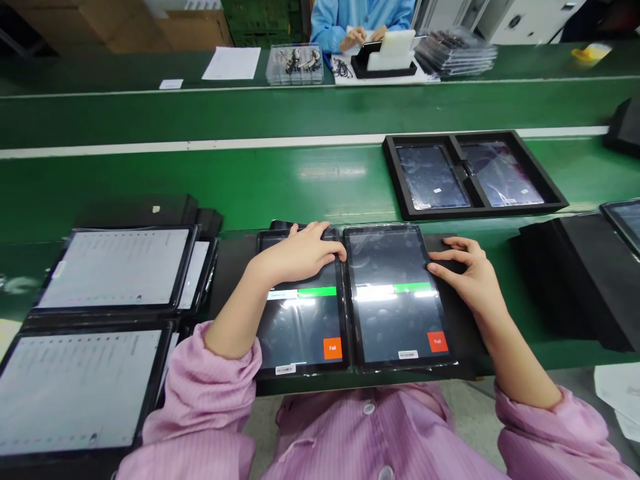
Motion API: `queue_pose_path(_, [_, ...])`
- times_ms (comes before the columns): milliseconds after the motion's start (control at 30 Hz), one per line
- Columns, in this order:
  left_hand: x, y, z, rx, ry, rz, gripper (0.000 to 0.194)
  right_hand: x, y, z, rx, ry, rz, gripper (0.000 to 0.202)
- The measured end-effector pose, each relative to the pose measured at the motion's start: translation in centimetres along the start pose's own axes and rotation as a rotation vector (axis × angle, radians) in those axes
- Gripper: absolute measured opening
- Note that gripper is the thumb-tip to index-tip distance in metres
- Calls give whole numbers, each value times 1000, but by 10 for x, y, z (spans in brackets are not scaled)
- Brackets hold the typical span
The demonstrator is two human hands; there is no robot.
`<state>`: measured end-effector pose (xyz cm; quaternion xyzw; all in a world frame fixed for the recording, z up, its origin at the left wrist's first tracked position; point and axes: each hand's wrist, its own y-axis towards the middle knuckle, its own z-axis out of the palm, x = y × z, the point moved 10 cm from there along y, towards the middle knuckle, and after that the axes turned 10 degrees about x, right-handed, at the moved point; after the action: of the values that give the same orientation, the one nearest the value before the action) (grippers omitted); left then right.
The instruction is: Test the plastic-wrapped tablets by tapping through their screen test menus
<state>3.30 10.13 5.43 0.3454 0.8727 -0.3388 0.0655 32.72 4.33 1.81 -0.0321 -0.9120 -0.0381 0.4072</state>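
Observation:
Two tablets lie side by side in front of me on a dark tray, both screens lit with a green bar and a "Fail" box. My left hand (pixel 307 253) rests across the upper part of the left tablet (pixel 300 333), fingers spread, index fingertip near the gap between the two. It hides part of that screen. At the right edge of the right tablet (pixel 395 320), my right hand (pixel 465 270) has its fingers apart, the thumb tip at or very near the edge. Neither hand grips anything.
Tablets with white screens (pixel 115 270) lie stacked at left. Beyond mine, a black tray (pixel 475 212) holds two wrapped tablets on the green bench (pixel 250 180). Black trays (pixel 575 280) are stacked at right. Across the bench, a person in blue (pixel 363 20) works beside a parts box (pixel 295 65).

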Motion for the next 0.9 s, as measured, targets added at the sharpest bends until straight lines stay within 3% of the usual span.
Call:
queue_pose_path(700, [3, 1, -6, -82, 29, -58, 47, 1, 3, 3, 28, -16, 10, 46])
queue_pose_path(900, [4, 2, -7, -109, 59, -14, 47, 1, 3, 4, 28, -44, 12, 49])
